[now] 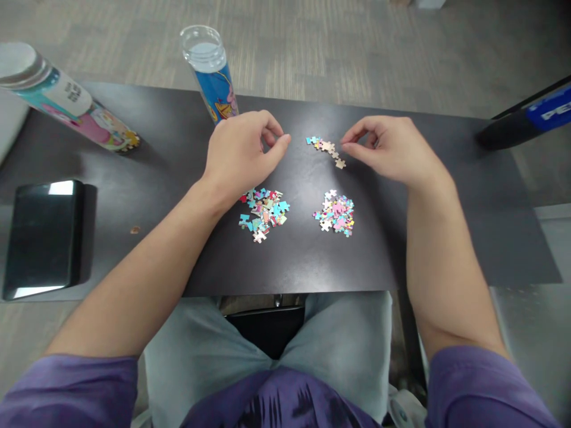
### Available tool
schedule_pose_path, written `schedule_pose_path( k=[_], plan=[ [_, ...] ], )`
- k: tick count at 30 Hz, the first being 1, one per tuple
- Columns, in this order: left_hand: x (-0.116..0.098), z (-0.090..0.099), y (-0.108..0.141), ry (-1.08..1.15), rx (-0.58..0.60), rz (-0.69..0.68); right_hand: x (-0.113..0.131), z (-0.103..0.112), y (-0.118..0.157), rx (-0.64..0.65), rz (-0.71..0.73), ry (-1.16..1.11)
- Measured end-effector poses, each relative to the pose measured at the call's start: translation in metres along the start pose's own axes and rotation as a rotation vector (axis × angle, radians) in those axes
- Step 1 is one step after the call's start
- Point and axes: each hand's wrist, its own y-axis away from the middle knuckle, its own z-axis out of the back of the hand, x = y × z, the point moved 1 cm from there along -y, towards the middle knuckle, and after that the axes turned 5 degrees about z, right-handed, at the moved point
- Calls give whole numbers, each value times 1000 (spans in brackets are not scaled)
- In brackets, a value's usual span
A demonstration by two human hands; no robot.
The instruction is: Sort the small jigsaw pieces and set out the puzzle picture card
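Flanking the puzzle-piece strip (328, 146), probably for easy reach, left hand (243, 145) and right hand (392, 145) hover apart, fingertips drawn close, contents unclear.

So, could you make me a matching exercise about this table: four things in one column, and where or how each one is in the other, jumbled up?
Things
1. Tube with the pink and teal picture
2. Line of puzzle pieces
3. Flat black object
4. Tube with the blue picture

Places and states
A. Lying at the left end of the table
B. Upright, with a clear top and no lid on
C. Between the left hand and the right hand
D. Upright, with a pale cap on

Right pairs: 1-D, 2-C, 3-A, 4-B
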Motion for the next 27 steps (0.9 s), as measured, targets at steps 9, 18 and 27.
schedule_pose_path(
  k=[9, 18, 27],
  plan=[
    [11, -8, -1, 31, -63, -109, -25, 5, -1, 159, -42, 21],
    [10, -7, 0, 50, -60, -117, -25, -4, -1, 224, -28, -109],
    [1, -5, -1, 67, -47, 11, 19, -56, -2, -41, 438, -246]
  ],
)
